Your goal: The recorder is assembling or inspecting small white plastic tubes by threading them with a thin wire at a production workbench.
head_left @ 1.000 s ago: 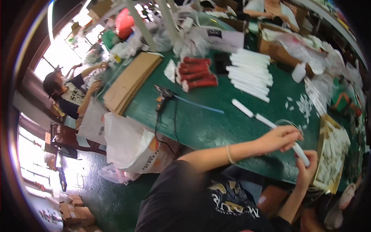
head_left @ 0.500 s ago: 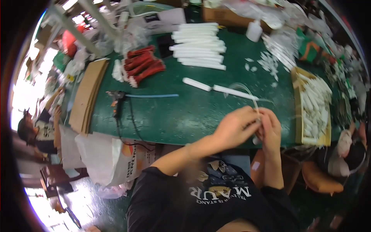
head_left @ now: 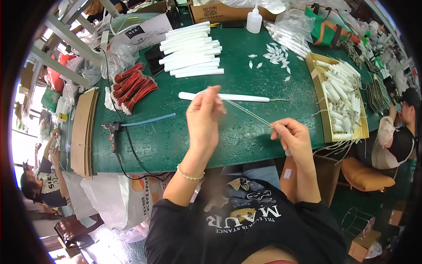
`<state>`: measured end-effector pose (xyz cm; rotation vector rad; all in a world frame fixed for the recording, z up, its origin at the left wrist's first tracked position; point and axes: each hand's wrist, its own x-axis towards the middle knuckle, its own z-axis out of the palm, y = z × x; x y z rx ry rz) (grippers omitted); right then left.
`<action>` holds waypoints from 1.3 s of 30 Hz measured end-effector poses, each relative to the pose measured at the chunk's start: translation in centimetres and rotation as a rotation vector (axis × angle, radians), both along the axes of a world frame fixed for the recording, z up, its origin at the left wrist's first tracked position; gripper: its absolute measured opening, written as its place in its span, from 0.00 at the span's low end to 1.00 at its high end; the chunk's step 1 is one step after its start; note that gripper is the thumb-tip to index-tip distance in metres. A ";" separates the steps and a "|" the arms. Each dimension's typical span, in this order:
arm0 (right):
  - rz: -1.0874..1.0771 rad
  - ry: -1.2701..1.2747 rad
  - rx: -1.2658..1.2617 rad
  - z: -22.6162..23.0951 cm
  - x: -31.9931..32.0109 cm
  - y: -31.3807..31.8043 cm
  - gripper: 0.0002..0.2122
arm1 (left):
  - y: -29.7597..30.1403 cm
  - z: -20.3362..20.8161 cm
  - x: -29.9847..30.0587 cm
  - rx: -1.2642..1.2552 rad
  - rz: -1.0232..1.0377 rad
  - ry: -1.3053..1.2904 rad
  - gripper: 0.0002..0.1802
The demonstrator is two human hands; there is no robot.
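A thin pale double cord (head_left: 249,113) runs taut between my two hands above the green table. My left hand (head_left: 202,116), raised in front of the white tubes, is closed with its fingertips pinching one end. Thumb and fingers of my right hand (head_left: 293,135) pinch the other end nearer the table's front edge. A small white tip (head_left: 288,152) shows under the right hand; what it belongs to is hidden. Behind the left hand lies a slim white tube (head_left: 246,97) with a thin cord trailing from its right end. Another white tube end (head_left: 187,95) shows left of that hand.
Stacked white tubes (head_left: 191,55), red wire bundles (head_left: 134,88) and small white pieces (head_left: 276,55) lie farther back. A glue gun (head_left: 113,127) with a blue stick is at left. A yellow box (head_left: 323,101) of white tubes stands right. Co-workers sit at both sides.
My hands were close together over the cord. The left hand has moved away up and to the left, drawing the cord straight between them. The whole view has also shifted.
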<state>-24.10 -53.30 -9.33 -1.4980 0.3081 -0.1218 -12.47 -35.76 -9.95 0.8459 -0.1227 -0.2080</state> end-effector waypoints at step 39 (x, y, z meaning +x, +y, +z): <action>-0.432 -0.387 -0.134 2.5 1.1 -3.8 0.06 | -2.0 2.7 8.0 1.258 0.317 -1.463 0.06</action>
